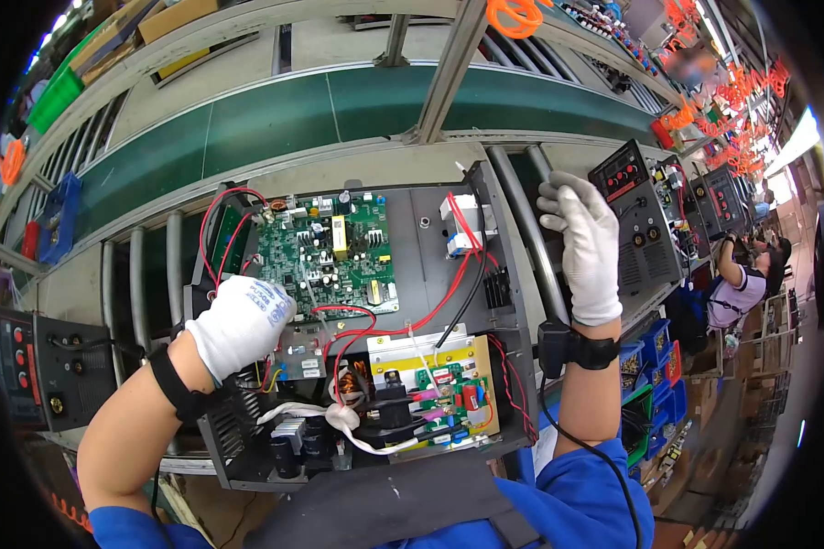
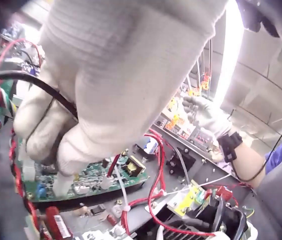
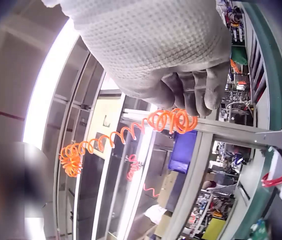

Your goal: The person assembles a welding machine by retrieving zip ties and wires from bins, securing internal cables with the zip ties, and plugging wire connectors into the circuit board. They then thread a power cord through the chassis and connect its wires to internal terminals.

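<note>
A white-gloved left hand [image 1: 243, 322] is over the left edge of a green circuit board [image 1: 366, 265] inside an open metal machine chassis [image 1: 430, 316]. In the left wrist view its fingers [image 2: 73, 155] are bunched and point down, pinching a white plug connector [image 2: 61, 186] at the board's edge; the grip is partly hidden by the glove. A black cable [image 2: 26, 77] crosses in front of these fingers. My gloved right hand [image 1: 588, 242] is raised beyond the chassis's right side, fingers loosely bent, holding nothing.
Red wires [image 1: 444, 297] loop across the chassis, above a second small board [image 1: 458, 407] at the front. Metal rollers [image 1: 536, 238] run beside it. Similar machines stand at the right [image 1: 636, 210] and left [image 1: 64, 375]. A green conveyor belt [image 1: 275, 119] lies behind a metal post [image 1: 449, 78].
</note>
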### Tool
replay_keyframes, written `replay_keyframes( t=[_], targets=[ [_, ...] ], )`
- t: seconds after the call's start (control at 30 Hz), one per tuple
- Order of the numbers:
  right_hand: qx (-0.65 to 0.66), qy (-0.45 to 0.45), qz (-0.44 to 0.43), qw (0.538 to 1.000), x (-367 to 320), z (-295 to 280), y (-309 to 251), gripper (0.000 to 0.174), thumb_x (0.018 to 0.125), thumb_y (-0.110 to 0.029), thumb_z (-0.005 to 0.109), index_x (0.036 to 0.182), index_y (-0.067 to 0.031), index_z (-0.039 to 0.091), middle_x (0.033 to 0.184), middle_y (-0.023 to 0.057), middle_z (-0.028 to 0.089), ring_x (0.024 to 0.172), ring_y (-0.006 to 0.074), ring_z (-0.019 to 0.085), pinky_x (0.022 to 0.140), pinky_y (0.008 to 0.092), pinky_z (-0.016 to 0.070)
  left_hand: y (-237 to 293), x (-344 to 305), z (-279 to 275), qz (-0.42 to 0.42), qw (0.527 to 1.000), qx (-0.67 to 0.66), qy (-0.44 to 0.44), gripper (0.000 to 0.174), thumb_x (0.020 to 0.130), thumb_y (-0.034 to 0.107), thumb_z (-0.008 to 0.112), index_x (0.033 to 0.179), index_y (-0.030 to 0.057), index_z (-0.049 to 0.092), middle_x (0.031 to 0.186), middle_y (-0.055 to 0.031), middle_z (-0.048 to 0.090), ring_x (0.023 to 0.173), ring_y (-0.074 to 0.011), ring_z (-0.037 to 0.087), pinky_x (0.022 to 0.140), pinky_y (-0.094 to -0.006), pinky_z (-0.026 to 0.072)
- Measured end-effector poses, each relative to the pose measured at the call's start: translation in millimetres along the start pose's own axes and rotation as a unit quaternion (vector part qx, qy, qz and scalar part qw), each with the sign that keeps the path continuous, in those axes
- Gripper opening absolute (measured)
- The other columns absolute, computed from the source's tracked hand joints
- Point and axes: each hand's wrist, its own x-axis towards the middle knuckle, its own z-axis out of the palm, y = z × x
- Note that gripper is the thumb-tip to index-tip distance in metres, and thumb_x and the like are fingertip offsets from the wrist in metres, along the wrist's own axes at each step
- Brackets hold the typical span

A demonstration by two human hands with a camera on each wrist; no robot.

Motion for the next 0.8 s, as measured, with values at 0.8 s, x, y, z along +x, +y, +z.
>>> replay_keyframes(
  t=[0.8],
  targets=[
    [-0.05, -0.42, 0.014, 0.906, -12.5, 140.2, -75.9, 0.027, 0.098, -0.021, 0.054, 0.11, 0.0011, 0.064, 0.097, 0.0053, 0.067, 0.077, 0.0103, 0.059, 0.072, 0.0255, 0.0498, 10.8, -61.0, -17.4, -0.086, 0.972, -0.207, 0.066, 0.043, 0.082, 0.031, 0.064, 0.111, -0.0012, 0.058, 0.09, -0.0193, 0.065, 0.086, -0.0349, 0.066, 0.074, -0.0414, 0.0524]
  ],
)
